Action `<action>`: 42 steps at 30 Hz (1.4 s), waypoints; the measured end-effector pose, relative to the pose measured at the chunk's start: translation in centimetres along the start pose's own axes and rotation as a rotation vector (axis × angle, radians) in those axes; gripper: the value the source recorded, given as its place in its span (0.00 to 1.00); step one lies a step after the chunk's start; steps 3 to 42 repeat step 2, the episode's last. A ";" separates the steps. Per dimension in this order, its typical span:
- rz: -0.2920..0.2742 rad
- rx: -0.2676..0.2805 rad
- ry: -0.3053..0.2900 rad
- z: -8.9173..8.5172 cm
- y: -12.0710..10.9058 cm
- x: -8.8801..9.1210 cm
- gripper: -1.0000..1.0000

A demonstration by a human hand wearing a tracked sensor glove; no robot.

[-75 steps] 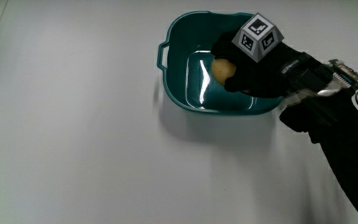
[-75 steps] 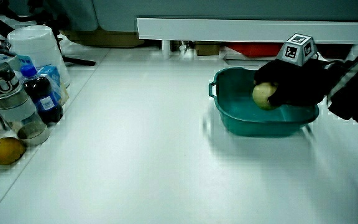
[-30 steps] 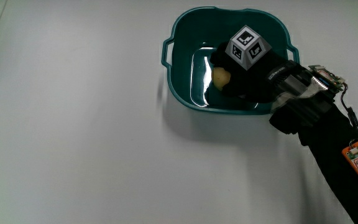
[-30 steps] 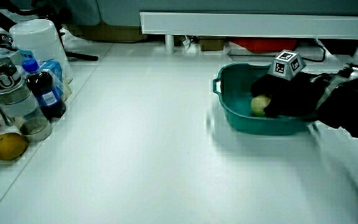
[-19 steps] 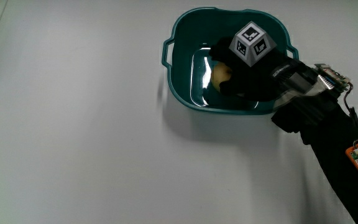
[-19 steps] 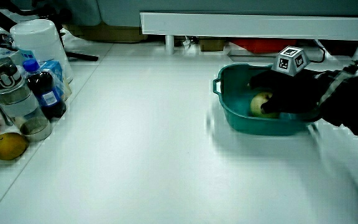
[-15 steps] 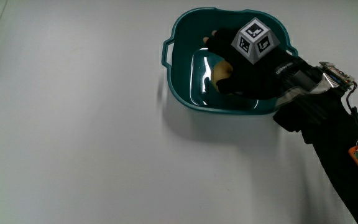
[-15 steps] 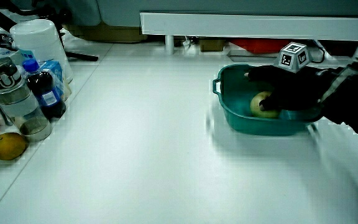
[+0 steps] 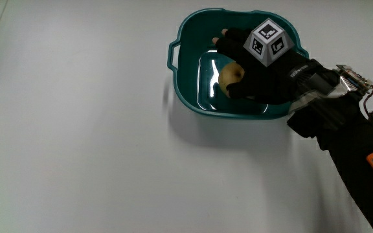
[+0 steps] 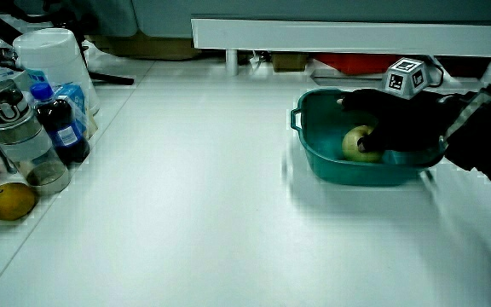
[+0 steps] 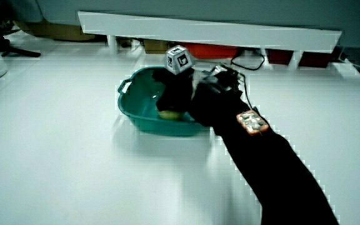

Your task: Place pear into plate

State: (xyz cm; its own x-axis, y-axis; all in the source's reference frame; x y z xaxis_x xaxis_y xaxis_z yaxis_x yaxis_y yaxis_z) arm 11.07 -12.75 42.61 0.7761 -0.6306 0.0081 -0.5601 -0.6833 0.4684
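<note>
The plate is a teal basin with two handles [image 9: 185,45], also seen in both side views [image 10: 331,166] [image 11: 139,115]. The yellow-green pear [image 9: 232,73] lies on the basin's floor, and both side views show it there [image 10: 361,143] [image 11: 167,114]. The gloved hand [image 9: 264,68] with its patterned cube [image 9: 267,40] hovers inside the basin, just over the pear. Its fingers [image 10: 358,99] stretch out above the fruit and are not wrapped around it. The black forearm [image 9: 348,149] crosses the basin's rim nearest the person.
At the table's edge in a side view stand a white tub [image 10: 54,64], a dark bottle [image 10: 62,128], a glass jar [image 10: 20,141] and a lemon [image 10: 11,203]. A low white partition [image 10: 348,36] runs along the table, with cables [image 11: 252,59] under it.
The hand lowered the pear into the basin, then its fingers spread and lifted slightly off the fruit. The pear now rests on the basin's floor.
</note>
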 end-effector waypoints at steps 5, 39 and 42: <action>-0.001 0.000 0.011 -0.2 -0.1 0.4 0.00; -0.001 0.000 0.011 -0.2 -0.1 0.4 0.00; -0.001 0.000 0.011 -0.2 -0.1 0.4 0.00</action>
